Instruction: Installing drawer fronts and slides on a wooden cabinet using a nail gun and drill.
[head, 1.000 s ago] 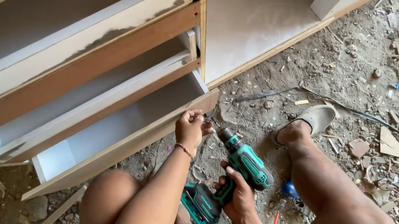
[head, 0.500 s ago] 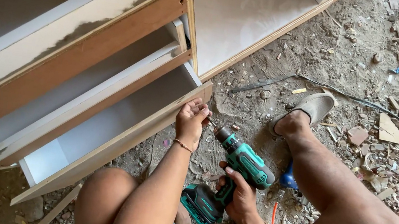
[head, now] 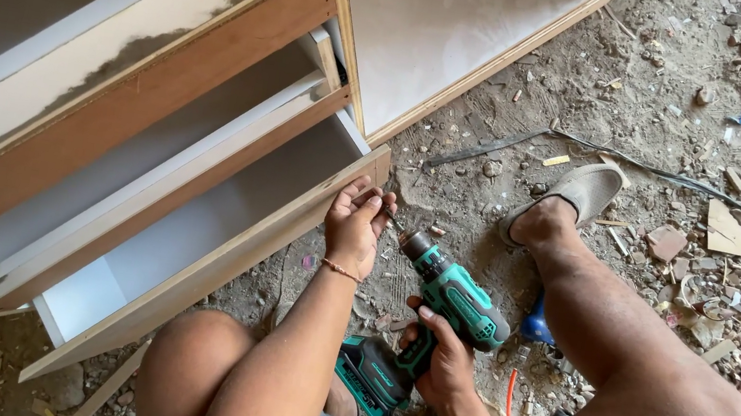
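Right hand (head: 441, 360) wrapped around grip of green drill (head: 432, 320), its tip aimed up-left at left hand (head: 356, 221). Left hand fingers pinched narrow at drill tip, touching bottom edge of wooden cabinet (head: 217, 254); whether they hold anything, can't tell. Dusty floor (head: 694, 139), rubble around.

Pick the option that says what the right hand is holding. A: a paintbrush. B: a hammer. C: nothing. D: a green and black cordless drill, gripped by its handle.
D: the right hand is wrapped around the handle of the green and black cordless drill, whose bit points toward the left hand resting at the edge of the wooden cabinet panel.
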